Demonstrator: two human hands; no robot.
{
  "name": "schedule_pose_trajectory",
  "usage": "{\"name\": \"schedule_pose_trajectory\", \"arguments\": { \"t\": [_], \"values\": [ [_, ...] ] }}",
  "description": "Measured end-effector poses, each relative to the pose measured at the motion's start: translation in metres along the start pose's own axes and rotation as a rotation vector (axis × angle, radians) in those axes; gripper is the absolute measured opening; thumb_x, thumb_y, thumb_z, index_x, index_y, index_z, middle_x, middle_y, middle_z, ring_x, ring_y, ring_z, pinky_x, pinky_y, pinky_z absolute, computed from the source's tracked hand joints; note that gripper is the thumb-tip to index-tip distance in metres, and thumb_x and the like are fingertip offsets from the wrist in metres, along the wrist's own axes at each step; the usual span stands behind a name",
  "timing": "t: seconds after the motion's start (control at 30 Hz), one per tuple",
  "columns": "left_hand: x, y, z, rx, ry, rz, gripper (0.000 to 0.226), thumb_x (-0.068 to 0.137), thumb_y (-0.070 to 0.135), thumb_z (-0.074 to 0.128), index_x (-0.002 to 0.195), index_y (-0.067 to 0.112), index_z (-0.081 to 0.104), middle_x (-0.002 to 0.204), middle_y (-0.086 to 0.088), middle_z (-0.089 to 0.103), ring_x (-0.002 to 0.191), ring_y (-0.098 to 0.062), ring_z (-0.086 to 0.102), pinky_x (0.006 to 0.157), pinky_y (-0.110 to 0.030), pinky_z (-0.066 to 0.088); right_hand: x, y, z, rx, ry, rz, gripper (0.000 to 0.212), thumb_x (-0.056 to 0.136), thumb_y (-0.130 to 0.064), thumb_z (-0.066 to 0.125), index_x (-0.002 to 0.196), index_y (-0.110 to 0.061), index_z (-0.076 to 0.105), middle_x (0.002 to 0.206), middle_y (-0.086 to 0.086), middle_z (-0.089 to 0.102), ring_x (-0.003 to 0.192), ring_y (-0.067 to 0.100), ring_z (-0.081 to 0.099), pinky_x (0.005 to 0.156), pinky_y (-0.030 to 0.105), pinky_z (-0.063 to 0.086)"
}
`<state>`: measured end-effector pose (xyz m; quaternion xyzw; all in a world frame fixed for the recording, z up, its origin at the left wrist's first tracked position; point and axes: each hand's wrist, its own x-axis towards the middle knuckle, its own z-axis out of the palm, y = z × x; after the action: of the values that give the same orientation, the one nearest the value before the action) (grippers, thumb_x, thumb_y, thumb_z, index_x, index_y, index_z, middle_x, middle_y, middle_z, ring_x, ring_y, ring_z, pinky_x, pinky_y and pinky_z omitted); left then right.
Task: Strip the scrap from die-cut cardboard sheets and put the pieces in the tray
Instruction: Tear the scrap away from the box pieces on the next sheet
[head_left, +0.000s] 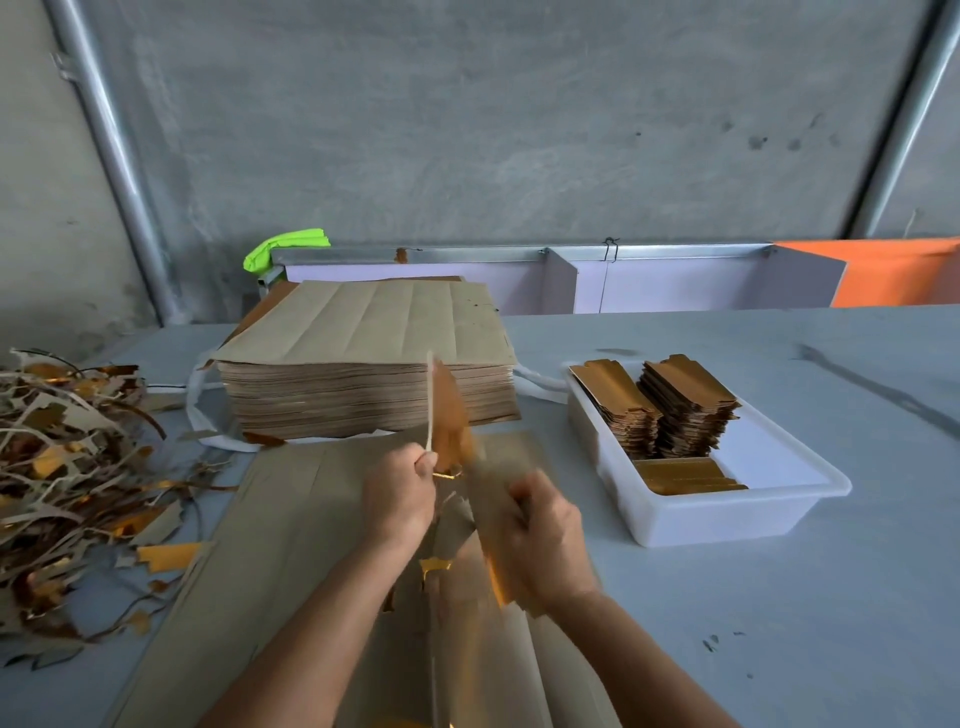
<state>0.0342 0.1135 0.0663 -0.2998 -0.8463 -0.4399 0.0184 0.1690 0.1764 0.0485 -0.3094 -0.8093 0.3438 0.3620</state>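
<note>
A brown die-cut cardboard sheet (291, 519) lies flat in front of me. My left hand (397, 493) grips a thin pale scrap strip (429, 400) that stands upright above the sheet. My right hand (545, 535) holds a long cardboard piece (454, 415), blurred by motion, slanting up beside the strip. A white plastic tray (727, 512) to the right holds stacks of gold-faced cut pieces (675, 410). A tall stack of uncut sheets (363, 358) sits behind the hands.
A tangled heap of scrap strips (67, 467) covers the table's left side. A loose gold-faced scrap (166, 556) lies by the sheet's left edge. White partition boards (571, 280) and an orange board (893, 273) stand along the back edge, below a grey wall.
</note>
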Motion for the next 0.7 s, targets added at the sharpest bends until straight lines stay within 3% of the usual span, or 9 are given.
{"name": "schedule_pose_trajectory", "arguments": {
  "t": [0.07,0.17,0.23,0.27,0.37,0.43,0.5,0.6,0.7],
  "values": [
    [0.0,-0.009,-0.004,-0.042,0.046,-0.097,0.04,0.098,0.015,0.047,0.058,0.014,0.043,0.058,-0.004,0.049,0.059,-0.03,0.064,0.055,-0.036,0.053,0.005,0.012,-0.012,0.139,0.095,0.29,0.016,0.083,-0.002,0.053,0.083,-0.018,0.055,0.078,-0.002,0.059,0.076,0.024,0.059,0.063,0.031,0.051],
    [0.003,-0.018,-0.008,-0.117,0.056,-0.175,0.038,0.098,0.012,0.045,0.06,0.014,0.045,0.06,-0.005,0.05,0.049,-0.025,0.058,0.053,-0.037,0.055,0.005,0.021,-0.029,0.38,0.148,0.522,0.033,0.087,0.0,0.054,0.097,-0.031,0.051,0.097,-0.002,0.056,0.087,0.029,0.06,0.054,0.048,0.057],
    [0.004,-0.017,-0.007,-0.222,-0.011,-0.152,0.033,0.097,0.007,0.045,0.064,0.009,0.05,0.062,-0.007,0.049,0.046,-0.022,0.046,0.048,-0.033,0.049,0.006,0.021,-0.034,0.284,0.118,0.438,0.056,0.089,0.007,0.05,0.129,-0.031,0.043,0.115,-0.005,0.047,0.104,0.024,0.054,0.081,0.053,0.055],
    [0.004,-0.015,-0.007,-0.249,-0.052,-0.091,0.03,0.095,0.005,0.046,0.067,0.005,0.054,0.063,-0.006,0.047,0.051,-0.021,0.042,0.049,-0.029,0.042,0.009,0.02,-0.036,0.206,0.107,0.364,0.063,0.088,0.011,0.045,0.138,-0.029,0.039,0.117,-0.003,0.046,0.102,0.02,0.052,0.09,0.049,0.052],
    [-0.001,0.0,-0.009,-0.258,-0.161,0.147,0.023,0.094,0.002,0.051,0.073,0.002,0.061,0.07,0.003,0.048,0.064,-0.015,0.045,0.057,-0.016,0.034,0.024,0.004,-0.037,-0.057,0.068,0.117,0.052,0.086,0.014,0.041,0.127,-0.014,0.059,0.115,0.01,0.06,0.094,0.019,0.058,0.087,0.036,0.049],
    [-0.003,0.013,-0.012,-0.36,-0.248,0.224,0.026,0.094,-0.003,0.048,0.074,0.001,0.063,0.093,0.008,0.055,0.078,0.0,0.052,0.066,-0.006,0.038,0.033,-0.008,-0.034,-0.169,0.032,-0.037,0.04,0.088,0.008,0.045,0.117,-0.009,0.066,0.115,0.009,0.062,0.099,0.026,0.059,0.084,0.036,0.05],
    [-0.004,0.023,-0.015,-0.43,-0.348,0.251,0.029,0.095,-0.004,0.046,0.072,0.0,0.062,0.11,0.017,0.054,0.088,0.013,0.051,0.073,-0.007,0.04,0.039,-0.019,-0.028,-0.191,-0.029,-0.148,0.026,0.092,-0.006,0.05,0.111,-0.011,0.067,0.109,0.006,0.061,0.095,0.026,0.059,0.079,0.036,0.048],
    [-0.007,0.026,-0.017,-0.492,-0.464,0.216,0.034,0.098,0.003,0.044,0.069,0.009,0.059,0.115,0.03,0.05,0.082,0.008,0.054,0.066,-0.026,0.046,0.043,-0.027,-0.018,-0.159,-0.118,-0.184,0.018,0.093,-0.017,0.052,0.103,-0.011,0.066,0.1,0.001,0.056,0.086,0.024,0.058,0.072,0.029,0.045],
    [-0.009,0.024,-0.021,-0.586,-0.492,0.165,0.034,0.099,0.007,0.044,0.068,0.008,0.058,0.118,0.028,0.056,0.076,0.001,0.059,0.054,-0.018,0.044,0.041,-0.028,-0.016,-0.056,-0.194,-0.149,0.019,0.088,-0.019,0.059,0.106,-0.012,0.063,0.096,-0.001,0.053,0.083,0.017,0.056,0.071,0.022,0.048]
  ]
}}
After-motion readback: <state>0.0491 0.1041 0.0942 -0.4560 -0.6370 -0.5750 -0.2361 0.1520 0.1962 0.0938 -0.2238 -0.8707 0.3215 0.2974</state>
